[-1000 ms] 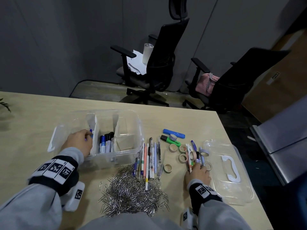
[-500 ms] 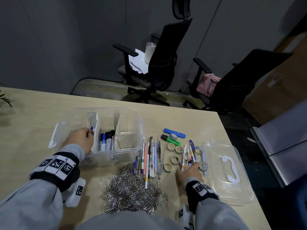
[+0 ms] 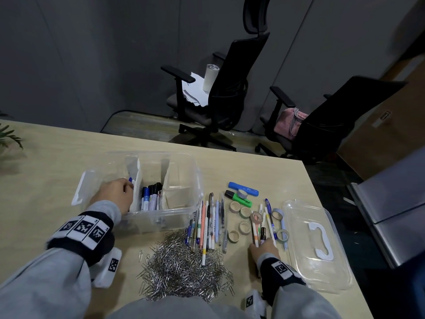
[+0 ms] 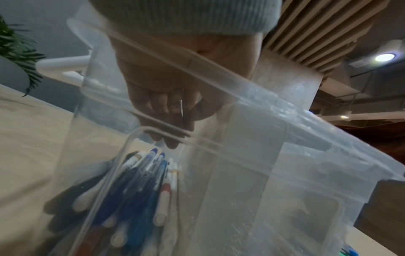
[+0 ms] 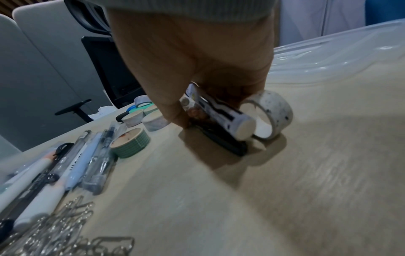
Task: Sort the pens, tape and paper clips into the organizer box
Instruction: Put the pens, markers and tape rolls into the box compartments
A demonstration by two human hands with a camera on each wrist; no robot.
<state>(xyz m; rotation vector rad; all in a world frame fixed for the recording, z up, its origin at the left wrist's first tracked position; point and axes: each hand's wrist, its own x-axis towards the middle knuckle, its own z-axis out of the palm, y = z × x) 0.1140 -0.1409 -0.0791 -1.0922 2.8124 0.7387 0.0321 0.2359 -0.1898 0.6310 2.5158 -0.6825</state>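
The clear organizer box [image 3: 147, 154] stands on the table's left half, with markers [image 3: 150, 195] upright in its middle compartment. My left hand [image 3: 115, 194] reaches into the left compartment. Its bunched fingertips [image 4: 168, 138] sit on the top ends of the blue pens [image 4: 140, 181] there. My right hand [image 3: 264, 249] grips the near ends of a few pens [image 3: 262, 229] next to the lid. The right wrist view shows a white pen [image 5: 225, 117] and a black one [image 5: 219, 140] in that hand [image 5: 197, 112], against a speckled tape roll [image 5: 274, 112]. Paper clips [image 3: 184, 270] lie heaped at the front.
A row of pens [image 3: 208, 223] lies right of the box, with several tape rolls [image 3: 245, 211] beyond it. A blue highlighter [image 3: 243, 188] and a green one [image 3: 240, 198] lie farther back. The clear lid [image 3: 317, 245] lies by the table's right edge. Office chairs stand behind.
My right hand shifted a little left, then closed on the near ends of the pens beside the lid, and the tape rolls there shifted. The left hand stayed in the box.
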